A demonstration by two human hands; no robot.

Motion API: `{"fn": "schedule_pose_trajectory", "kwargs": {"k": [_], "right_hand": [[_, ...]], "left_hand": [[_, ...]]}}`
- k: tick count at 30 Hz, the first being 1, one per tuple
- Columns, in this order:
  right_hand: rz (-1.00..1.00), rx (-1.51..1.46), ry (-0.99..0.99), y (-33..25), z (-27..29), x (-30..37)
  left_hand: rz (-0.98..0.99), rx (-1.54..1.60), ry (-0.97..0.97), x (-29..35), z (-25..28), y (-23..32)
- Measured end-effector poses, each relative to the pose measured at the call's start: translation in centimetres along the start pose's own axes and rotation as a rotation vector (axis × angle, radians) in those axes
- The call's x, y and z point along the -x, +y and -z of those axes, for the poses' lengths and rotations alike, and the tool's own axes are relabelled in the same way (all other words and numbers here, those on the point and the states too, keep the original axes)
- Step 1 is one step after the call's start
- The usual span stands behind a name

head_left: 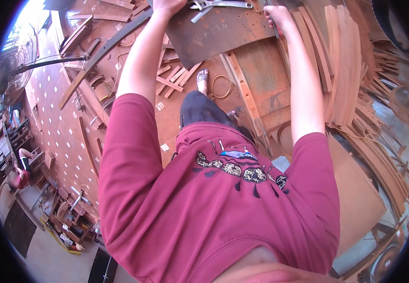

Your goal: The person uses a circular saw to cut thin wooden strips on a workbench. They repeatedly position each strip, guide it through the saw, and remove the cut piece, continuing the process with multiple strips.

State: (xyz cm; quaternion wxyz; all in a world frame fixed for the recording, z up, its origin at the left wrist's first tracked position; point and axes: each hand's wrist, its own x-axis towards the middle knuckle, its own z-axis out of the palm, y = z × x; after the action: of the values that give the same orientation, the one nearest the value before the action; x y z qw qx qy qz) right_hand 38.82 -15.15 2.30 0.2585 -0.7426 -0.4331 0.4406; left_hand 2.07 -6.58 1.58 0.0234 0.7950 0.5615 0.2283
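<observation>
Clearly, the right hand (280,20) curls round a thin dark object (276,32) at the brown board's right edge; the left hand's (169,5) grip is cropped, untellable. Between them, a wrench (230,4) lies crosswise, handle rightward, bare board nearer the body.

Raspberry-maroon tee (199,188), elbow-length loose sleeves (131,141), stitched collar seam (249,237). Chest print (242,170): row of dark roundish patches with pale squiggles, blue shape above, dark drops below. Dark bottoms (202,109), fabric unclear. Greyish open sandal (202,74) on one foot. Left hand (169,5), right hand (280,19) bare.
</observation>
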Motion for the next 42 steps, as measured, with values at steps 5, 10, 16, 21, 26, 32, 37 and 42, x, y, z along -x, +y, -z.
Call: {"fn": "schedule_pose_trajectory", "kwargs": {"k": [5, 10, 16, 21, 26, 32, 37, 42], "right_hand": [[-0.016, -0.037, -0.017, 5.1, 2.5, 7.4], [-0.080, -0.013, 0.016, 9.9, 5.2, 14.9], [-0.135, 0.072, 0.039, 12.6, 6.7, 22.2], [-0.120, 0.149, 0.012, 13.4, 7.1, 21.6], [-0.263, 0.271, 0.007, 11.0, 6.8, 22.2], [-0.218, 0.318, 0.136, 10.0, 6.2, 21.0], [-0.162, 0.246, 0.111, 7.2, 4.8, 16.7], [-0.045, 0.293, 0.128, 4.1, 2.9, 11.1]], "left_hand": [[-0.019, -0.128, -0.068, 7.8, -1.8, 3.9], [-0.004, -0.130, -0.059, 15.0, -0.3, 11.2], [0.018, -0.083, -0.071, 21.3, 0.8, 15.6], [0.051, -0.061, -0.097, 21.4, 1.3, 16.2], [0.049, -0.089, -0.088, 21.5, 1.5, 16.6], [0.054, -0.068, -0.112, 19.5, 1.4, 15.8], [0.059, -0.088, -0.090, 15.5, 0.5, 12.4], [0.066, -0.079, -0.073, 10.2, -0.2, 8.1]]}}
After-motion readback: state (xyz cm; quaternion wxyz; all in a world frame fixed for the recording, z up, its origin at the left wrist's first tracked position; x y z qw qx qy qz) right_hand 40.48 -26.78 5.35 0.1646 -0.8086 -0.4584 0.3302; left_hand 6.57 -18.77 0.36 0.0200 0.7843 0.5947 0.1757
